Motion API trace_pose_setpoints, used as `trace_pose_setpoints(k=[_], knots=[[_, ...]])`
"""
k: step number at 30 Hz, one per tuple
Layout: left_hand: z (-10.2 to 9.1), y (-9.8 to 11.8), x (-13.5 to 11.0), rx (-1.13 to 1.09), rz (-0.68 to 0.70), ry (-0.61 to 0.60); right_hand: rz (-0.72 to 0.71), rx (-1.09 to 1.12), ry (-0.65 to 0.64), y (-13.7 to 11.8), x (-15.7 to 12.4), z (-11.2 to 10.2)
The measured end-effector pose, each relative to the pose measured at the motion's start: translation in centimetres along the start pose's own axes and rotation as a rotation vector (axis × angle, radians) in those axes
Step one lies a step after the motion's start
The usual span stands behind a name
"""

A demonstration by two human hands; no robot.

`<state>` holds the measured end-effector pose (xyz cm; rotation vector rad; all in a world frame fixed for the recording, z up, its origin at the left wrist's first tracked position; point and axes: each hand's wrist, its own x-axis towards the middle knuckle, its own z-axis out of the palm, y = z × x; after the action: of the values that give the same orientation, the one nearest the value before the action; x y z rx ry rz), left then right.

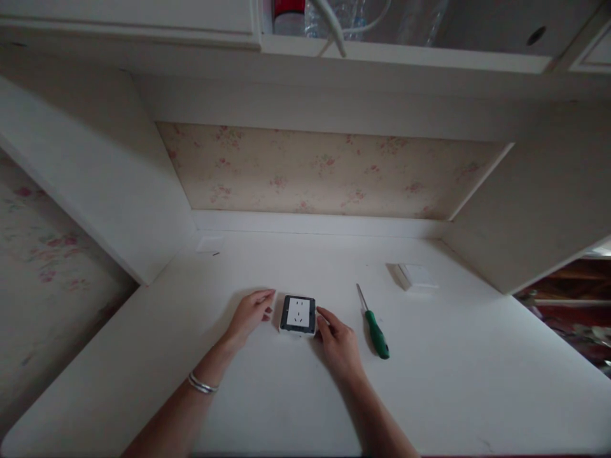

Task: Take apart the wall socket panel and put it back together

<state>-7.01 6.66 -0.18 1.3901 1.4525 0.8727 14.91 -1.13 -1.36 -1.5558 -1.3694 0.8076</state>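
Observation:
A square wall socket (pixel 298 314), white face in a dark frame, lies flat on the white desk (pixel 267 388). My left hand (pixel 249 313) rests just left of it, fingers stretched toward its edge, holding nothing. My right hand (pixel 338 344) sits at its right side, fingertips touching the socket's right edge, fingers loosely extended. A silver bracelet (pixel 201 383) circles my left wrist. A green-handled screwdriver (pixel 373 324) lies on the desk to the right of my right hand, tip pointing away from me.
A white square cover plate (pixel 414 277) lies at the back right of the desk. A small white piece (pixel 209 243) sits at the back left corner. Floral wallpaper (pixel 324 172) backs the alcove, with side panels left and right and a shelf overhead.

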Motion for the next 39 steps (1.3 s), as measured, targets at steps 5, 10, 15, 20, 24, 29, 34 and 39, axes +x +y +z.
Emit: trace_pose_setpoints(k=[5,10,15,20,24,29,34,39], knots=[[-8.1,0.4,7.2,0.764,0.171,0.305,0.054,0.076,0.017,0.0,0.3,-0.1],[-14.2,0.2,11.4,0.945,0.053,0.384,0.073,0.105,0.058,0.0,0.5,-0.1],[-15.1,-0.7,12.0,1.006,0.015,0.365,0.092,0.121,0.058,-0.1,0.5,-0.3],[-13.8,-0.2,12.2,0.982,0.086,0.344,0.101,0.179,0.071,0.3,0.6,-0.2],[-9.1,1.0,9.2,0.909,0.247,0.266,0.031,0.162,0.078,0.5,0.2,0.0],[0.3,3.4,-1.2,0.516,0.581,0.002,-0.238,0.134,0.006,-0.6,-1.5,0.0],[5.6,5.3,-8.7,0.350,0.625,-0.119,-0.240,0.308,-0.028,-1.4,-3.7,-0.3],[6.6,5.0,-8.8,0.316,0.605,-0.166,-0.006,0.553,0.113,-1.1,-4.9,-0.2]])
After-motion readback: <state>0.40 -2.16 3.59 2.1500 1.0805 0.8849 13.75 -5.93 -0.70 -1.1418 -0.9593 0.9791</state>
